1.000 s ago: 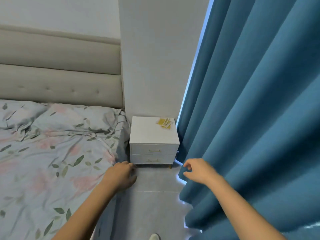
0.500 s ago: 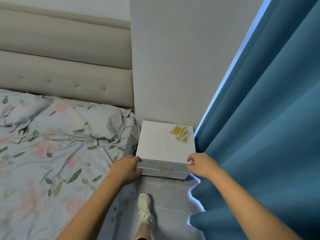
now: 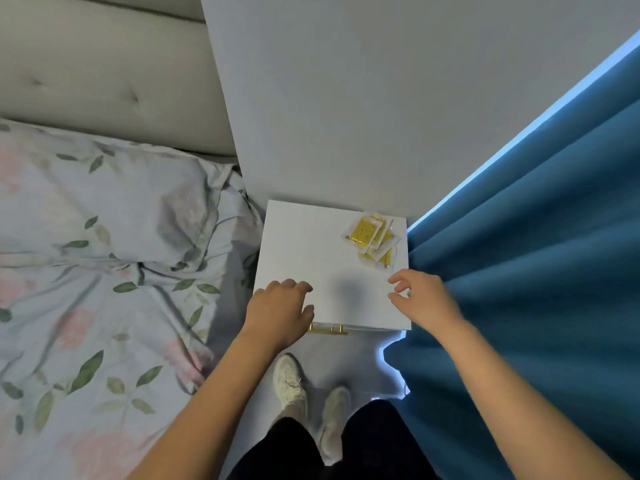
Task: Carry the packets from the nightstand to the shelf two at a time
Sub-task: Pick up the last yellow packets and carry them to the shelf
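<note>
A small pile of clear packets with yellow contents (image 3: 372,239) lies at the back right corner of the white nightstand (image 3: 304,251). My right hand (image 3: 420,297) hovers over the nightstand's front right part, just short of the pile, fingers apart and holding nothing. Over the front left corner is my left hand (image 3: 278,311), fingers loosely curled and empty. The shelf is not in view.
A bed with a floral cover (image 3: 104,271) and padded headboard (image 3: 104,74) is on the left. A blue curtain (image 3: 536,271) hangs close on the right. A grey wall (image 3: 346,98) stands behind the nightstand. My white shoes (image 3: 291,382) stand on the floor just before it.
I have stepped right up to the nightstand and now look down on it. Both hands moved forward from the drawer front to above its top, the right one nearing the packets.
</note>
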